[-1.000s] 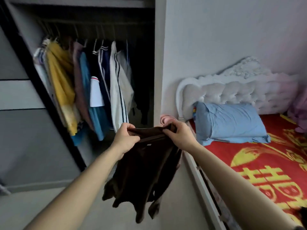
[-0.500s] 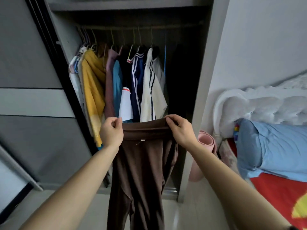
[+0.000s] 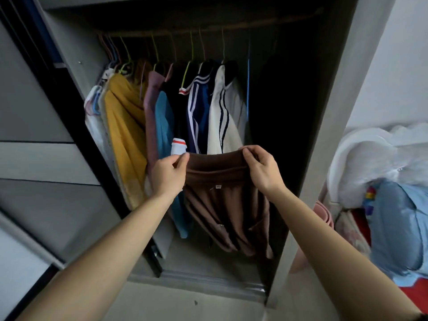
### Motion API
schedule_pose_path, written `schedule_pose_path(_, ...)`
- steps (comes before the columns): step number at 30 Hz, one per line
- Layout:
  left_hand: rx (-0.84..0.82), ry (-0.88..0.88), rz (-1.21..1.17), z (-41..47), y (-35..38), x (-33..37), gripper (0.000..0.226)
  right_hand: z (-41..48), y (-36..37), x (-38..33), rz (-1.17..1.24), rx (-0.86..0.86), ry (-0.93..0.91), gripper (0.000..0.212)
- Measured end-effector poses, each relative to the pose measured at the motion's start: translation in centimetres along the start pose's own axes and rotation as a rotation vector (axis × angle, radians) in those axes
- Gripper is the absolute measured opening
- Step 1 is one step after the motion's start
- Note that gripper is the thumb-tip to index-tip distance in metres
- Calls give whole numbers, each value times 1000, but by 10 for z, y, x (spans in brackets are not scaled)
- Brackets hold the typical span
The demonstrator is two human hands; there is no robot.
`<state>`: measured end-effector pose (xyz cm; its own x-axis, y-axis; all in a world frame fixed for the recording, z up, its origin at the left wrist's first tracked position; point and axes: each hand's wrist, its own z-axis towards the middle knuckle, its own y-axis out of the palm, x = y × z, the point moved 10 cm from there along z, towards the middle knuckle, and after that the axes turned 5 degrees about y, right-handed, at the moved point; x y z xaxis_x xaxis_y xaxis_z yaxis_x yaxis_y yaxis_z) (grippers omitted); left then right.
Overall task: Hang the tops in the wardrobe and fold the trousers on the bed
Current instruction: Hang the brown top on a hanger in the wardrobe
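**Item:** brown trousers [image 3: 222,205], held up by the waistband, spread btwn both hands, in front of the open wardrobe [image 3: 324,135], clear of the floor. Small white tag on the inner waistband. Fabric hung in loose folds below, trailing toward lower right.

**Left hand** [image 3: 169,174]: pinched the waistband's left end btwn thumb and curled fingers.
**Right hand** [image 3: 261,170]: pinched the right end likewise, thumb and forefinger on the top edge. Both forearms bare, extended fwd.

**Wardrobe interior, behind trousers:** rail [image 3: 208,31] across the top w/ thin hangers, assorted colours. Tops hung L to R:
- pale top [image 3: 92,117], partly hidden
- yellow top [image 3: 125,126]
- mauve top [image 3: 150,107]
- teal top [image 3: 164,121]
- navy top [image 3: 199,107] w/ white stripes
- white top [image 3: 224,112] w/ dark stripes

White cuff [image 3: 179,145] w/ red band showed just above the left hand. Right part of the interior was dark; contents not discernible.

**Surrounds:** grey sliding door [image 3: 34,158] to the left. Right of the wardrobe frame:
- bed [image 3: 416,295] w/ red cover
- white tufted headboard [image 3: 370,158]
- blue pillow [image 3: 398,228] against the headboard
- pink rolled item [image 3: 324,216] btwn frame and bed

Pale floor [image 3: 185,304] below.
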<state>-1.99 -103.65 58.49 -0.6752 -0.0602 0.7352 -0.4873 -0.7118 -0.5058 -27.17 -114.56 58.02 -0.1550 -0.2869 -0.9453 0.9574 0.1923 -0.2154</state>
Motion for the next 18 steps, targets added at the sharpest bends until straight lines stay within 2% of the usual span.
schedule_pose_path(4,91,215,61,30,18,25,34,24,-3,12,-52,56,34,19)
schedule_pose_path(5,87,215,39,37,26,25,34,30,-3,14,-75,60,44,20)
schedule_pose_path(8,-18,25,-232,65,60,9,38,48,-5,17,-171,85,56,20)
schedule_pose_path(10,-84,-23,-331,84,80,9,35,61,-8,16,-249,124,56,19)
schedule_pose_path(15,-190,84,-442,136,104,26,32,92,-16,1,-334,320,31,24)
schedule_pose_path(18,-259,176,-516,155,113,31,33,117,-27,-16,-247,508,28,30)
